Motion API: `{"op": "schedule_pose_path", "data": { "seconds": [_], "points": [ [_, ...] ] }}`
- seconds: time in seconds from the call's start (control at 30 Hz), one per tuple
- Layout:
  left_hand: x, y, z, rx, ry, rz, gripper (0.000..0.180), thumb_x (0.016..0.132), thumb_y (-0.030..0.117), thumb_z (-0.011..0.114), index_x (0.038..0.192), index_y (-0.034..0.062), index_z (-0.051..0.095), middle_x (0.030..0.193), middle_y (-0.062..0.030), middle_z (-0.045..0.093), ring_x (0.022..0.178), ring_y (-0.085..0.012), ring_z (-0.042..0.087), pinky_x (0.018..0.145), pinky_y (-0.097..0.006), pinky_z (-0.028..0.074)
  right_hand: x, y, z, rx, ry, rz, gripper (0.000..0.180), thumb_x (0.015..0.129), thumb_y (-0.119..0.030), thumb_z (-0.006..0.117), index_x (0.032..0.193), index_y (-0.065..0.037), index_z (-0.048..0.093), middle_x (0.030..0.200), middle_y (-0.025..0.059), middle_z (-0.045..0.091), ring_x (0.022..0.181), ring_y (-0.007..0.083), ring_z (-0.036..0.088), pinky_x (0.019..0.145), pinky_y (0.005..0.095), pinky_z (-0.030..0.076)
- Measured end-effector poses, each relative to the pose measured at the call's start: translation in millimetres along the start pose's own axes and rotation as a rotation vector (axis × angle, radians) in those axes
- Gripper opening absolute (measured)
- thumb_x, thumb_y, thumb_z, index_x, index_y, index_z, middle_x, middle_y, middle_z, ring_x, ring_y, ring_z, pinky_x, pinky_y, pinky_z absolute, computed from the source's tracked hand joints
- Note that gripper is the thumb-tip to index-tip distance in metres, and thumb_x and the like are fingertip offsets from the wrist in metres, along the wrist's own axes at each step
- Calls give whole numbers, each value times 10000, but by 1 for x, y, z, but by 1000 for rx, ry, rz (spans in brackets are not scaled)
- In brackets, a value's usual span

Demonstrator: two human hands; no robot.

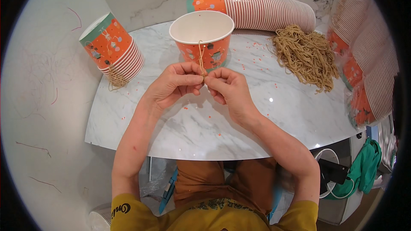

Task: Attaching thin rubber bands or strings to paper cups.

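Note:
An orange paper tub [195, 54] with a white inside stands upright on the marble-patterned table. From a spot near its front rim hangs a loop of tan string [201, 55]. My left hand [175, 83] pinches the string's lower end between thumb and forefinger. Close against it, my right hand [231, 90] pinches the same string, fingertips meeting just in front of the tub. The fingers hide the string's ends. At the left, a stack of tubs [112, 45] leans, with several tan string loops [116, 78] hanging at its side.
A long stack of nested tubs [269, 10] lies along the back wall. A heap of tan strings [305, 55] rests at the table's right. Bagged tub stacks [364, 60] stand beyond it. Small orange paper bits dot the marble-patterned table [239, 141]. A green cloth [366, 167] hangs lower right.

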State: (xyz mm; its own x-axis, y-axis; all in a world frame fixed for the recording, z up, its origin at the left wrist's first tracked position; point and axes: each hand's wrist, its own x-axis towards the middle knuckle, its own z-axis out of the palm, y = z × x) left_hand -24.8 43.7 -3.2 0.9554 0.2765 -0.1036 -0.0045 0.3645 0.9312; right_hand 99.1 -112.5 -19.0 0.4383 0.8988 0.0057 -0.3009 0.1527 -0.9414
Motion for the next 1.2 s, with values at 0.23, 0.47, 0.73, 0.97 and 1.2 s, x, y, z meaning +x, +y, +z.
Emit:
{"op": "schedule_pose_path", "data": {
  "seconds": [0.23, 0.47, 0.73, 0.97, 1.2],
  "points": [
    [1, -3, -2, 3, -8, 31, 97, 889, 50, 684, 977, 18, 659, 874, -33, 658, 672, -101, 634, 627, -235, 566, 1, 2, 0, 20, -20, 5, 109, 924, -129, 659, 882, -44, 605, 684, -22, 566, 558, 29, 442, 488, 194, 309],
    [0, -1, 3, -5, 16, 24, 49, 883, 65, 694, 905, 53, 652, 801, -8, 635, 652, -86, 590, 599, -231, 515, 3, 10, 2, -16, -20, -71, 140, 945, -138, 653, 915, -9, 607, 665, -26, 575, 572, 30, 470, 496, 213, 342],
    [0, 2, 1, -7, 103, 47, 52, 874, 73, 705, 872, 66, 654, 752, 13, 604, 612, -74, 530, 577, -206, 453, -1, 20, 4, -392, -22, -215, 139, 949, -131, 625, 951, 7, 614, 646, 56, 605, 549, 134, 539, 511, 303, 418],
    [4, -2, -1, -42, 157, -37, 90, 846, 73, 736, 839, 61, 647, 763, 15, 584, 620, -59, 502, 560, -199, 419, -13, 25, 8, -1300, -16, -784, 89, 776, -43, 625, 845, -14, 578, 719, 137, 656, 588, 331, 662, 507, 443, 504],
    [11, -1, 7, -7, 347, -40, 125, 819, 71, 759, 821, 63, 635, 745, 18, 563, 624, -63, 488, 546, -214, 389, -19, 33, 10, -1549, -99, -826, 79, 714, -30, 598, 784, -23, 562, 692, 104, 606, 568, 283, 649, 452, 398, 482]
  ]
}}
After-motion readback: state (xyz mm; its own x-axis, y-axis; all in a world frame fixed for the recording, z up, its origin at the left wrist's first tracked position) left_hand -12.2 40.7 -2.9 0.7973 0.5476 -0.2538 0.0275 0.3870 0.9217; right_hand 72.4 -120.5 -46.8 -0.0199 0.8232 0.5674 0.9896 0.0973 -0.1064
